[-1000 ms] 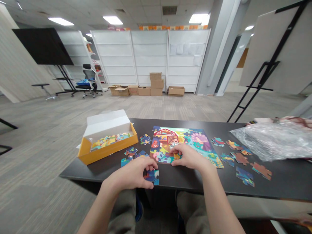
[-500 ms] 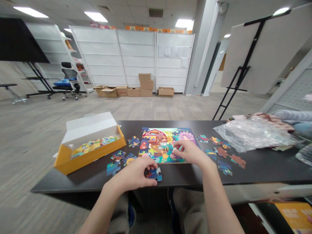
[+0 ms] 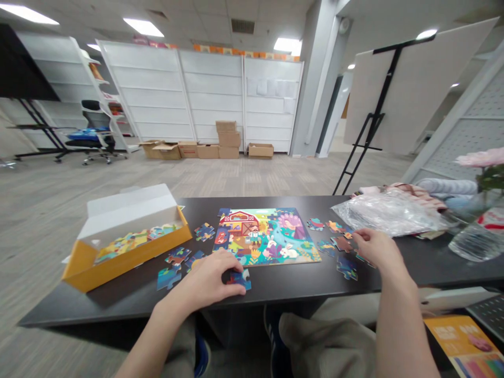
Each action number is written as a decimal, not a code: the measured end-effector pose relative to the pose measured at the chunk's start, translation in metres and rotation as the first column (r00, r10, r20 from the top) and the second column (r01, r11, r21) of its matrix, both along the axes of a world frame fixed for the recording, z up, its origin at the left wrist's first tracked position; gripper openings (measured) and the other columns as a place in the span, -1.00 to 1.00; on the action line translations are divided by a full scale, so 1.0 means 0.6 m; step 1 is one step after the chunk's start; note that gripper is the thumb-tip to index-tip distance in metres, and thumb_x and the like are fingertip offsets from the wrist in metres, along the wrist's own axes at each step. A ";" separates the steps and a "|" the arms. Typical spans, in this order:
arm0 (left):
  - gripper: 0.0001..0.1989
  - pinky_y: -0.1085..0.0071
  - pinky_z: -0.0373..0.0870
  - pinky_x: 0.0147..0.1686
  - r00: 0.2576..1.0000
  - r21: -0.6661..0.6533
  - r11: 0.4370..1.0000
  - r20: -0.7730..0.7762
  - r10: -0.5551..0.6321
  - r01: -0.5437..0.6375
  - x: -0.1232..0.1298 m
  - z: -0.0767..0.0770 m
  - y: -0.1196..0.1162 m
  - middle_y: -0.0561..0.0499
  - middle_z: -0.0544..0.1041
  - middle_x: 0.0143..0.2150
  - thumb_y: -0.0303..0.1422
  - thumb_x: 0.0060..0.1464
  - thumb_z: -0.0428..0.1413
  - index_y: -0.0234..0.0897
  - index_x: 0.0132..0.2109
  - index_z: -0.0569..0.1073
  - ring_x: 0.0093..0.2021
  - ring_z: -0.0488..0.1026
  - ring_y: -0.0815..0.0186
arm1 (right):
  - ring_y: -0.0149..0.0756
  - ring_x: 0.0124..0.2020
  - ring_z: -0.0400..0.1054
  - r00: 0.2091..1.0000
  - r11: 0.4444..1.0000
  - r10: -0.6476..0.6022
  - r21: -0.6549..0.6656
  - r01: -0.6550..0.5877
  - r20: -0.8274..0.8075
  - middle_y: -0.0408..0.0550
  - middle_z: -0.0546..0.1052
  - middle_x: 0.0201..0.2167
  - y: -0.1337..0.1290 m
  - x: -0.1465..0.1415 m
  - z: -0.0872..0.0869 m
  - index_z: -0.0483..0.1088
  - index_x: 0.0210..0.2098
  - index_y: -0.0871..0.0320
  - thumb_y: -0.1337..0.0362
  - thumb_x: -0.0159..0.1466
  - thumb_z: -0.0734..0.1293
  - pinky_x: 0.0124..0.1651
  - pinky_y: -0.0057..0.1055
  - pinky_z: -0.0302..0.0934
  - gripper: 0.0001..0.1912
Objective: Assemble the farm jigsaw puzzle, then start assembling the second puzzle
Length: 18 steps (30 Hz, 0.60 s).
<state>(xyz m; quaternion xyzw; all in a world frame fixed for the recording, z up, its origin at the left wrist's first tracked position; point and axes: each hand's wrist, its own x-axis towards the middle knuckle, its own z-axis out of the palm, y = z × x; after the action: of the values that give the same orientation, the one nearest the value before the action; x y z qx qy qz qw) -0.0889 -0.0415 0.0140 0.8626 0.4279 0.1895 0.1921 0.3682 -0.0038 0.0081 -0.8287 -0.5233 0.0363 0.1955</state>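
My left hand (image 3: 214,278) rests at the table's front edge, thumb and fingers closed around a dark blue puzzle piece (image 3: 244,279). Just beyond it lies the jigsaw picture (image 3: 265,236), with a red barn, a peacock and white rabbits. My right hand (image 3: 376,249) is over the loose puzzle pieces to the right of the picture. Its fingers are drawn together beside an orange piece (image 3: 334,226) and a brown piece (image 3: 342,243); whatever they pinch is hidden. A blue piece (image 3: 346,268) lies nearer the front edge.
On the left stands an open yellow box (image 3: 129,262) with several puzzle pieces inside. More loose pieces (image 3: 169,275) lie between box and picture. Clear plastic packaging (image 3: 388,212) covers the back right, near a glass vase (image 3: 478,236). An orange booklet (image 3: 459,336) sits lower right.
My right hand has moved from the picture to the loose pieces on the right, leaving the rabbits uncovered. My left hand stays on the blue piece. The view has turned slightly right.
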 end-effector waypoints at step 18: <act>-0.72 0.38 0.33 -0.26 0.993 0.338 0.941 -0.106 0.056 -0.017 -0.001 -0.004 0.020 0.00 0.55 -0.33 -0.22 0.33 0.02 -0.20 -0.31 0.50 -0.23 0.46 0.26 | 0.09 -0.12 0.48 0.957 0.968 0.247 -0.004 -0.249 0.152 0.23 0.58 -0.13 0.086 -0.129 -0.012 0.56 -0.18 0.15 0.02 0.27 0.31 -0.14 -0.18 0.28 -0.64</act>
<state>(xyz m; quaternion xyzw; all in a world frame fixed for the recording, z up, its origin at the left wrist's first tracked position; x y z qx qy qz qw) -0.0893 -0.0292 0.0117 0.8840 0.4156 0.2139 0.0137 0.2907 0.0479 0.0011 -0.7554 -0.6366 -0.0066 0.1554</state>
